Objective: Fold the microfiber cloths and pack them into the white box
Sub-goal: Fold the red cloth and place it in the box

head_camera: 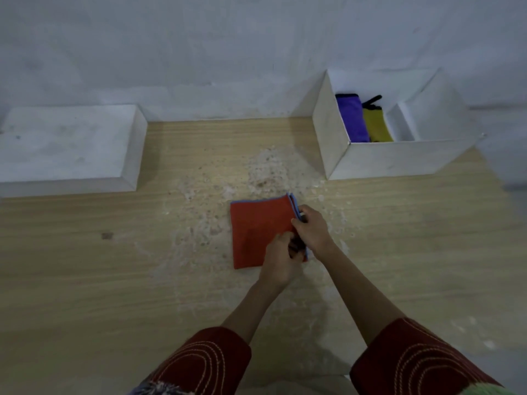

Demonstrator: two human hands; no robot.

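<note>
Head camera, looking down at a pale wooden table (85, 266). A red cloth (256, 232) with blue edging lies flat near the table's middle, folded into a rough square with its layered edges on its right side.

Both hands meet at that right edge. The right hand (312, 228) pinches the upper part of the edge with curled fingers. The left hand (281, 262), just below it, curls round the lower part with its thumb on top of the cloth. Dark red sleeves with pale stitching cover the upper forearms.

Beyond the red cloth and to its right, well apart, stands the open white box (370, 161). Inside it a purple cloth (350, 118) and a yellow cloth (376, 125) lie side by side. Far left of the red cloth sits a white block (65, 143).
</note>
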